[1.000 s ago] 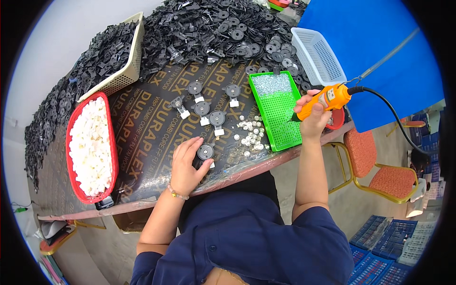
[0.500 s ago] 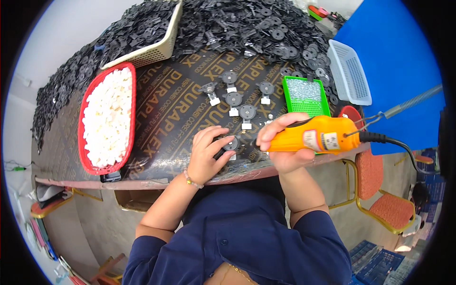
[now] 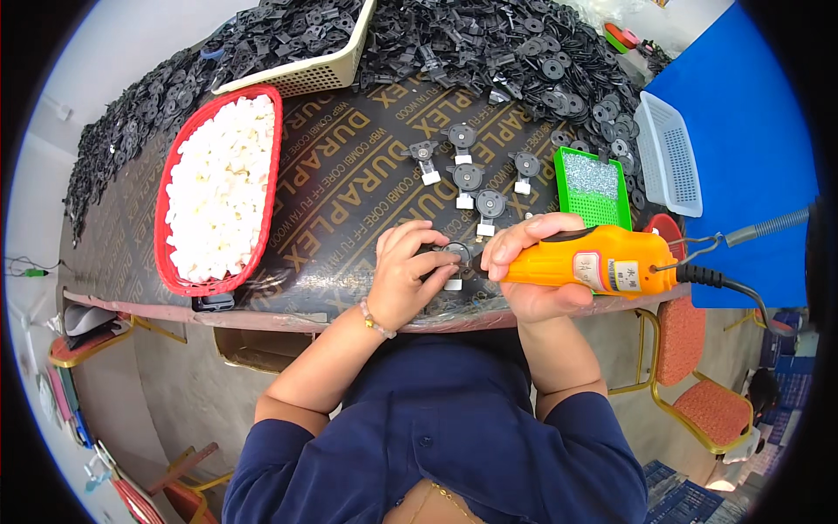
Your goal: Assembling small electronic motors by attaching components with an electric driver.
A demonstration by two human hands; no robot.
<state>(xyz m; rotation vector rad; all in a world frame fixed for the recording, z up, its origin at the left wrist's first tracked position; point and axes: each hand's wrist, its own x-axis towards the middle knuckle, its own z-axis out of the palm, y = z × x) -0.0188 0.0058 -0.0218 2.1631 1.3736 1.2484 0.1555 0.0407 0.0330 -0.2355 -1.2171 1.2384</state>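
Observation:
My right hand [image 3: 539, 301] is closed round an orange electric screwdriver [image 3: 602, 264], which lies nearly level with its dark tip pointing left. The tip reaches a round black plastic part [image 3: 457, 252] near the table's front edge; whether it touches a screw is too small to tell. My left hand [image 3: 403, 279] has its fingers curled on that part and steadies it against the table. A white piece [image 3: 453, 285] sticks out below the part. Just beyond, several similar black discs with white ends [image 3: 468, 178] lie in a loose group.
Left stands a red basket [image 3: 278, 162] of white pieces. A cream basket [image 3: 319, 75] leans in the heap of black parts [image 3: 489, 52] at the back. A green tray [image 3: 601, 209] of small silver screws, a pale basket [image 3: 670, 157] and the screwdriver's cable [image 3: 742, 288] are right.
The table and its contents have shifted rightward in view. The screwdriver's tip has come closer to the part under my left hand; both hands keep their grip.

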